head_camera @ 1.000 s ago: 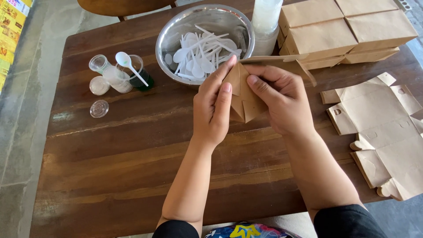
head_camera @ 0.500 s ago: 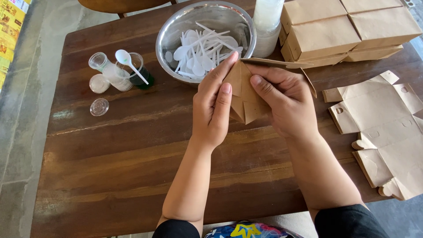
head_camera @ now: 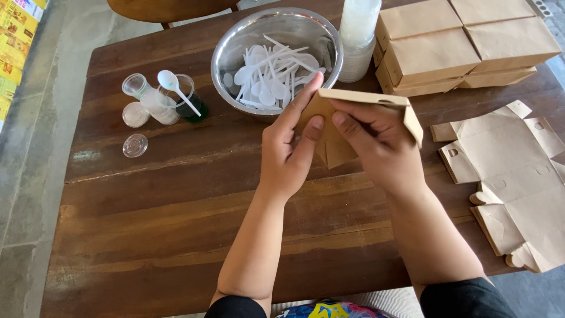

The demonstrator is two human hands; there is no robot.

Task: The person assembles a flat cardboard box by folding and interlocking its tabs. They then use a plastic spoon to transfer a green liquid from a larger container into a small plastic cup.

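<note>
Forearms: both reach fwd from near edge of counter (head_camera: 176, 235), converging mid-counter.
L hand (head_camera: 288, 156): palm down, fingers straight, pressed flat vs. left side of box; grip = flat press w/ thumb beside, not clenched.
R hand (head_camera: 379, 147): fingers curled over box from right, thumb underneath; grip closed on box.
Box (head_camera: 359, 100): brown card, half folded, held just above counter, betw. both hands, just in front of bowl.
Handling (est.): light, thin card, stiff only along creases; dents if squeezed. Best held at folded edges/corners, not mid-panel.
Flats (head_camera: 512, 176): unfolded blanks, right, near edge.
Cups (head_camera: 156, 103): small clear cups + lid, left; one w/ spoon.
Bowl (head_camera: 276, 56): steel, full of white plastic spoons.
Stack (head_camera: 459, 44): finished boxes, far right.
</note>
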